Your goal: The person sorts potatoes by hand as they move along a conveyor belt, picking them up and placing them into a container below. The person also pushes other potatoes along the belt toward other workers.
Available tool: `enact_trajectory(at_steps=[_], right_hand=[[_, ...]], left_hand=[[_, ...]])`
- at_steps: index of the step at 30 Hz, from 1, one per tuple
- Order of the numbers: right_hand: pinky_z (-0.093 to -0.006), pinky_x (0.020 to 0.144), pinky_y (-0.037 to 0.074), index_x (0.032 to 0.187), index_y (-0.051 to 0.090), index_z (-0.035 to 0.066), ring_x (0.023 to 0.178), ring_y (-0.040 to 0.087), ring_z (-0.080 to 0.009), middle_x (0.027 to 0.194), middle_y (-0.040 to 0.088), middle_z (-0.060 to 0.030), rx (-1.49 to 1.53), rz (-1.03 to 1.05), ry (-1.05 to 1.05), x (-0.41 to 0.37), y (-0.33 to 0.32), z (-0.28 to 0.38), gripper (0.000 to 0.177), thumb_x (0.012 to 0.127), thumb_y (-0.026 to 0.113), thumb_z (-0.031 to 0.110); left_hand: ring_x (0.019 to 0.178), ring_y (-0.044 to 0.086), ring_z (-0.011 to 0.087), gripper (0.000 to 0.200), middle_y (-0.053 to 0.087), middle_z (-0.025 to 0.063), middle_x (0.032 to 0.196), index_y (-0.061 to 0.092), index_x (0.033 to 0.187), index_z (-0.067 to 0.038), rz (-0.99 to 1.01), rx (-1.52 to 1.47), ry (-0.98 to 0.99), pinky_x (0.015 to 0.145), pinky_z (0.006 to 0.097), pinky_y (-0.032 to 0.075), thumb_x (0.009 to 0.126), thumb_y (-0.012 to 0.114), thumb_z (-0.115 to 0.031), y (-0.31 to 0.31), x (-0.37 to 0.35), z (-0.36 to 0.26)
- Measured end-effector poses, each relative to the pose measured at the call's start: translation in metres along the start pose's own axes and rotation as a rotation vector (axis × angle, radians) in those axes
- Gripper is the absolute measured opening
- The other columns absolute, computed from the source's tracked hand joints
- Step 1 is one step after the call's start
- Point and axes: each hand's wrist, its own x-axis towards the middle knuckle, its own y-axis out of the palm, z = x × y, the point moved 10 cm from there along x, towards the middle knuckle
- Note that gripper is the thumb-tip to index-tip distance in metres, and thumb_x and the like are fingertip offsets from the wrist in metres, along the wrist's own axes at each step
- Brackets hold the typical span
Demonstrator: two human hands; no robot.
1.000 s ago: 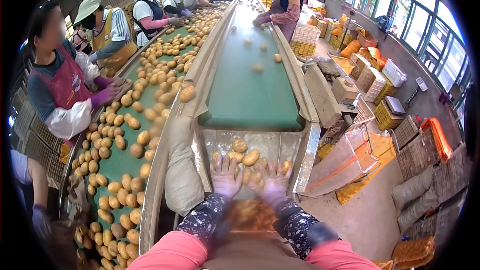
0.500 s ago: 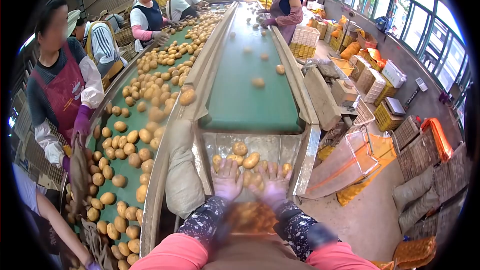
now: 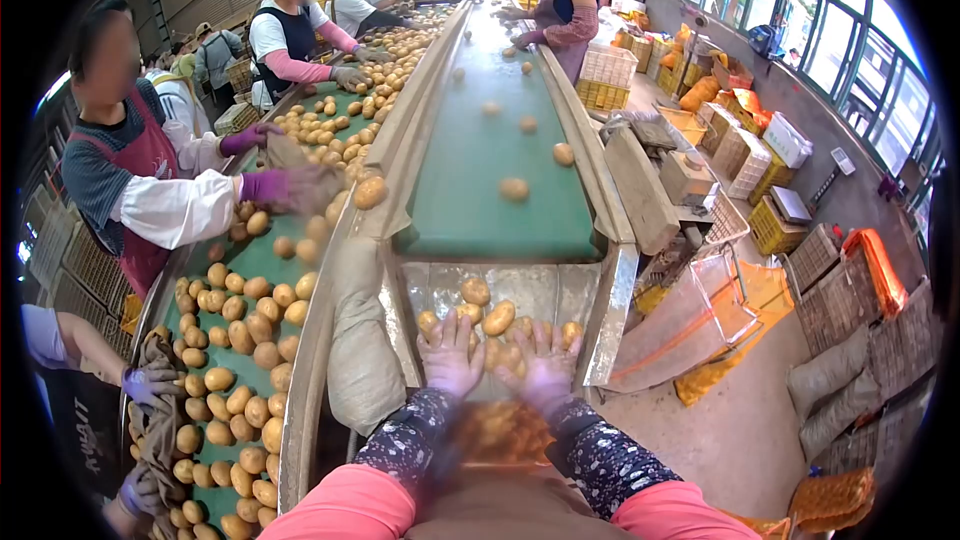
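Both hands lie palm down on the metal chute (image 3: 548, 290) at the foot of the green belt (image 3: 480, 170), fingers spread wide and closed on nothing. The left hand (image 3: 450, 355) and the right hand (image 3: 545, 360) sit side by side, near each other. The potatoes (image 3: 475, 292) are heaped just beyond the fingertips, on the far side from the person, and the nearest ones seem to touch or slip under the fingers, though motion blur there makes the contact hard to judge. One long potato (image 3: 498, 318) lies between the two hands' lines, its long axis slanting up to the right, about equally near to each. A grey sack (image 3: 365, 340) is draped over the rail just left of the left hand. White lettering on a co-worker's dark apron (image 3: 88, 448) at lower left is too skewed to read.
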Motion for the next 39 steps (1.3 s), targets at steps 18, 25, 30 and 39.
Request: enact_trajectory(at_steps=[18,25,30,39], right_hand=[[-0.0645,0.118,0.001,0.149,0.045,0.026,0.146,0.027,-0.0390,0.158,0.034,-0.0114,-0.013,0.116,0.029,0.003,-0.005,0.003,0.078,0.085,0.053,0.071],[-0.0646,0.117,0.001,0.145,0.048,0.023,0.143,0.028,-0.0348,0.153,0.037,-0.0078,-0.013,0.088,0.034,0.007,-0.006,0.003,0.080,0.079,0.058,0.068],[-0.0650,0.117,0.001,0.145,0.048,0.023,0.144,0.027,-0.0351,0.154,0.035,-0.0092,-0.033,0.109,0.030,0.006,-0.003,0.003,0.078,0.081,0.056,0.067],[-0.0678,0.116,0.007,0.147,0.046,0.022,0.145,0.023,-0.0426,0.156,0.034,-0.0151,0.019,0.060,-0.013,-0.001,-0.004,0.006,0.082,0.080,0.059,0.068]], left_hand=[[0.142,0.038,0.0343,0.059,0.046,0.0156,0.149,0.053,0.136,-0.007,-0.115,-0.095,0.057,0.113,0.0682,0.019,0.089,0.059,-0.042,-0.008,0.000,-0.002],[0.141,0.039,0.0342,0.060,0.046,0.0182,0.148,0.053,0.137,-0.005,-0.111,-0.085,0.081,0.114,0.0677,0.018,0.089,0.059,-0.041,-0.009,0.002,-0.006],[0.139,0.041,0.0339,0.054,0.050,0.0175,0.144,0.056,0.131,-0.006,-0.134,-0.110,0.088,0.113,0.0677,0.020,0.088,0.061,-0.039,-0.011,0.001,-0.006],[0.132,0.045,0.0320,0.050,0.053,0.0119,0.133,0.059,0.121,-0.010,-0.123,-0.149,0.060,0.110,0.0667,0.023,0.085,0.063,-0.044,-0.015,-0.001,-0.005]])
